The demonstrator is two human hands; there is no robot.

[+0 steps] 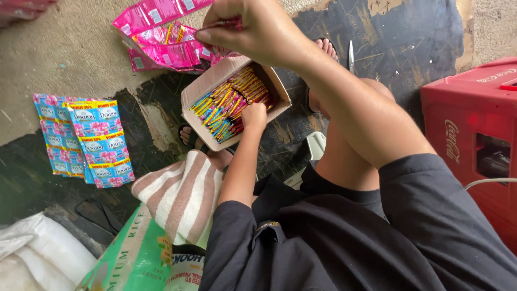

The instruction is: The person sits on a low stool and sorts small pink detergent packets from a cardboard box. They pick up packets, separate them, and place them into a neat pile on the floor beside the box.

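Note:
An open cardboard box (200,89) lies on the ground ahead of me, packed with several thin colourful sachets (229,102) in red, yellow and blue. My left hand (254,116) reaches into the box, fingers down on the sachets at its near right side. My right hand (253,27) is raised above the box's far corner. Its fingertips pinch the edge of a pink sachet (229,24). A heap of pink sachet strips (161,37) lies just beyond the box, under that hand.
Strips of blue sachets (86,140) lie on the ground at the left. A brown-and-white striped cloth (183,194), a green rice sack (134,258) and a white bag (37,258) are close by at the lower left. A red plastic crate (474,134) stands on the right.

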